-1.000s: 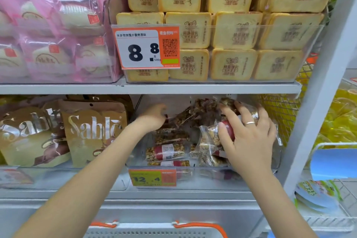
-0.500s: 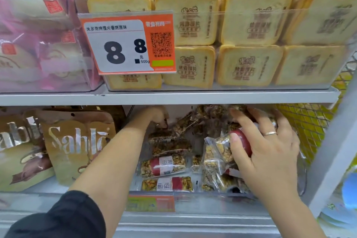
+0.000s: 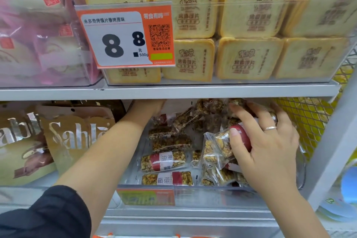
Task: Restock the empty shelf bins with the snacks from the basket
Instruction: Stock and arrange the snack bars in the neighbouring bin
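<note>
You are mid-restock, loading the clear bin [image 3: 212,189] on the lower shelf, which already holds a loose heap of nut bars [image 3: 166,161]. Your right hand [image 3: 264,147] reaches into the bin's right side, fingers [image 3: 241,116] curled round a wrapped bar with a red label [image 3: 224,141], thumb pressed on its front. Your left hand [image 3: 148,108] goes deep to the back left corner under the upper shelf; its fingers are hidden, so I cannot tell what they hold. Next, I judge, set that bar down flat among the others and let go without toppling the heap
</note>
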A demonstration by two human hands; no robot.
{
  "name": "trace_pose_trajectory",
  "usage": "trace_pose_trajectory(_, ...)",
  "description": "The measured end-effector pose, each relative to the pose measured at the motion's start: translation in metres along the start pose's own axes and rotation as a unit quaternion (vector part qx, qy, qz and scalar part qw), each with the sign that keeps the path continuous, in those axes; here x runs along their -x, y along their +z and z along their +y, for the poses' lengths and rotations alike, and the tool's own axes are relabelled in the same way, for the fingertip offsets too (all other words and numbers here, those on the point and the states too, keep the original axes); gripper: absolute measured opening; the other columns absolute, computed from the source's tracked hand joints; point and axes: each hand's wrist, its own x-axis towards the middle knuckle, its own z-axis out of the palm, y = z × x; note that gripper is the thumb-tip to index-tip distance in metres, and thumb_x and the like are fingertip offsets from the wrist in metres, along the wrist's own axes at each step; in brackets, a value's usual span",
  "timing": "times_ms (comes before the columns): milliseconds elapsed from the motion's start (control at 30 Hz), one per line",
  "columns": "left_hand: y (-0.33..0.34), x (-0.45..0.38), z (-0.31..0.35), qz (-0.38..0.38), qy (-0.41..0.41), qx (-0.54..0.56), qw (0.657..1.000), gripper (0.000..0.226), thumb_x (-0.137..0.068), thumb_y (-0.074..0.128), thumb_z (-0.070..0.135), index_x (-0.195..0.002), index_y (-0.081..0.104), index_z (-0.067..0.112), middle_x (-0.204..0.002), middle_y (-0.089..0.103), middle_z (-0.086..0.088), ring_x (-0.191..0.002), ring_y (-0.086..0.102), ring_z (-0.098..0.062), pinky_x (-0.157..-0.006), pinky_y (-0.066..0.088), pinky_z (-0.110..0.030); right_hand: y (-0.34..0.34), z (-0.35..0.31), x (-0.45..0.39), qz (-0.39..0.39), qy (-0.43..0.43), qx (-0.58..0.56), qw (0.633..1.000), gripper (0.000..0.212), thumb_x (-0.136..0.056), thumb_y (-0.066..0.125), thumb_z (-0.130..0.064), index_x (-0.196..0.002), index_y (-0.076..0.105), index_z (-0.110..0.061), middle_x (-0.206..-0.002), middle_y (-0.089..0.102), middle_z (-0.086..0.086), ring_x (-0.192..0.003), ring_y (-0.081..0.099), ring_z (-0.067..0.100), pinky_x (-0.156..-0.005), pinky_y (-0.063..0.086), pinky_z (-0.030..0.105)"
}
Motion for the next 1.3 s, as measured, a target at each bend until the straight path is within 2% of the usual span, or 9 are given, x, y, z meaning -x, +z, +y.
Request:
trace_pose_trajectory(100,0.0,0.023,0.009,0.085,0.007,0.049,0.995,0.018,-0.091,0.047,0.029,-0.083,0.06,0.019,-0.088,0.063,-0.004,-0.081,0.058,-0.023,-0.07,0.046,-0.031,-0.001,0.0,-0.001,-0.006,0.002,0.0,1.0,0.044,-0.088,0.037,-0.045,-0.122,0.06,-0.03,-0.125,0.059,0.005,-0.125,0.036,0.038,-0.097,0.031,0.052)
trace_pose_trajectory(333,0.032,0.07,0.033,-0.091,0.08,0.15,0.981,0.032,-0.095,0.052,0.03,-0.124,0.055,0.017,-0.12,0.059,-0.001,-0.109,0.055,-0.021,-0.088,0.044,-0.03,-0.001,-0.001,0.001,-0.007,0.004,-0.003,1.0,0.043,-0.088,0.037,-0.045,-0.123,0.056,-0.03,-0.121,0.059,0.007,-0.121,0.037,0.039,-0.095,0.032,0.055)
trace_pose_trajectory(467,0.027,0.074,0.033,-0.054,0.057,0.194,0.978,0.037,-0.081,0.072,0.025,-0.114,0.061,0.015,-0.116,0.064,-0.006,-0.105,0.06,-0.023,-0.091,0.05,-0.039,-0.001,0.0,0.002,0.007,-0.003,-0.008,1.0,0.041,-0.088,0.038,-0.044,-0.122,0.055,-0.029,-0.12,0.06,0.007,-0.12,0.037,0.04,-0.093,0.034,0.055)
trace_pose_trajectory(633,-0.002,0.107,0.045,0.003,0.038,0.138,0.99,0.028,-0.076,0.069,0.035,-0.09,0.058,0.014,-0.084,0.06,0.002,-0.074,0.057,-0.011,-0.057,0.045,-0.024,-0.002,0.0,0.001,0.003,0.003,-0.007,1.0,0.042,-0.088,0.037,-0.044,-0.121,0.057,-0.028,-0.119,0.061,0.007,-0.119,0.039,0.04,-0.092,0.034,0.054)
trace_pose_trajectory(733,-0.011,0.142,0.037,-0.101,0.067,0.054,0.991,0.033,-0.072,0.07,0.04,-0.086,0.061,0.011,-0.075,0.057,0.005,-0.067,0.052,-0.01,-0.059,0.041,-0.025,-0.001,-0.002,-0.001,-0.002,0.008,-0.001,1.0,0.044,-0.088,0.036,-0.044,-0.121,0.059,-0.027,-0.12,0.06,0.007,-0.119,0.04,0.04,-0.093,0.033,0.052)
trace_pose_trajectory(867,-0.025,0.154,0.021,-0.283,0.101,-0.043,0.953,0.042,-0.079,0.069,0.045,-0.108,0.068,0.015,-0.103,0.06,0.004,-0.091,0.057,-0.012,-0.081,0.046,-0.027,0.001,-0.002,-0.002,-0.008,0.018,0.0,1.0,0.045,-0.088,0.036,-0.045,-0.122,0.059,-0.029,-0.121,0.06,0.006,-0.12,0.038,0.039,-0.095,0.03,0.05)
trace_pose_trajectory(1033,-0.017,0.089,0.029,-0.138,0.069,-0.01,0.988,0.032,-0.101,0.039,0.019,-0.129,0.054,0.018,-0.131,0.054,-0.007,-0.107,0.053,-0.02,-0.084,0.038,-0.028,0.001,-0.003,-0.002,-0.006,0.02,0.001,1.0,0.045,-0.088,0.036,-0.045,-0.122,0.059,-0.027,-0.121,0.059,0.006,-0.122,0.038,0.039,-0.095,0.031,0.052)
trace_pose_trajectory(1167,0.009,0.054,0.029,-0.189,0.06,-0.126,0.972,0.075,-0.091,0.033,-0.011,-0.152,0.007,0.023,-0.157,0.017,-0.004,-0.127,0.043,-0.026,-0.103,0.039,-0.036,-0.001,-0.001,-0.002,-0.012,0.02,-0.002,1.0,0.046,-0.088,0.035,-0.045,-0.122,0.06,-0.028,-0.122,0.059,0.005,-0.123,0.037,0.038,-0.096,0.03,0.052)
trace_pose_trajectory(1300,0.019,0.036,0.015,-0.157,0.059,-0.15,0.974,0.073,-0.09,0.035,-0.01,-0.151,0.019,0.027,-0.156,0.017,-0.009,-0.136,0.03,-0.03,-0.107,0.035,-0.041,0.001,-0.001,-0.004,-0.011,0.016,-0.012,1.0,0.046,-0.088,0.035,-0.045,-0.122,0.06,-0.028,-0.119,0.061,0.006,-0.122,0.037,0.038,-0.095,0.032,0.053)
